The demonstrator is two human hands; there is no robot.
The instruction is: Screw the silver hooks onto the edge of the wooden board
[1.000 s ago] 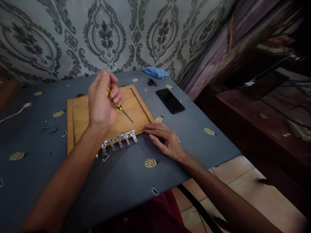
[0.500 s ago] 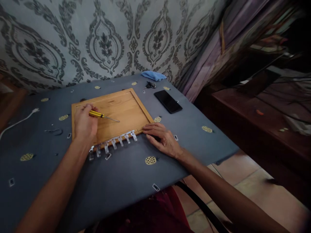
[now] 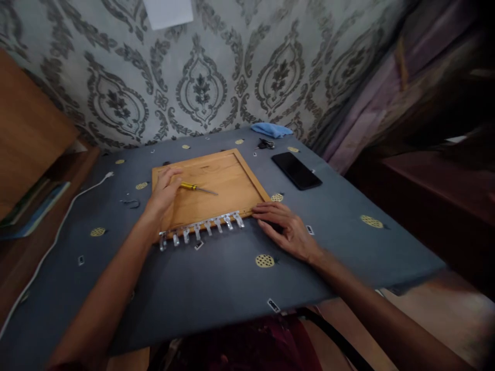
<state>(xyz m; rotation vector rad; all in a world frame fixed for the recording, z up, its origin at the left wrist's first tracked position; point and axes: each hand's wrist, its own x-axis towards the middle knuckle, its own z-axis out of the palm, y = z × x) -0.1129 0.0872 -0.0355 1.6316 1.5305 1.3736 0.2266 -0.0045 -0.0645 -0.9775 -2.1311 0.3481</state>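
My left hand (image 3: 163, 195) is above the left side of a framed wooden board (image 3: 211, 178). Its fingers are closed around the yellow handle of a screwdriver (image 3: 188, 186), whose thin metal shaft points right over the board. Part of the handle is hidden by the hand. My right hand (image 3: 288, 226) lies at the board's near right corner, fingers stretched out and fingertips touching the frame. Along the near edge of the board runs a silvery strip with several hanging hooks (image 3: 208, 226), close to both hands.
A black phone (image 3: 296, 170) lies right of the board, with keys (image 3: 265, 144) and a blue cloth (image 3: 271, 130) behind it. A small hook-shaped piece (image 3: 131, 203) and a white cable (image 3: 73, 206) are on the left. Wooden furniture (image 3: 34, 139) borders the table's left side.
The view has turned left, so everything sits further right in the picture. My left hand has shifted slightly with the screwdriver. My right hand stays at the board's corner.
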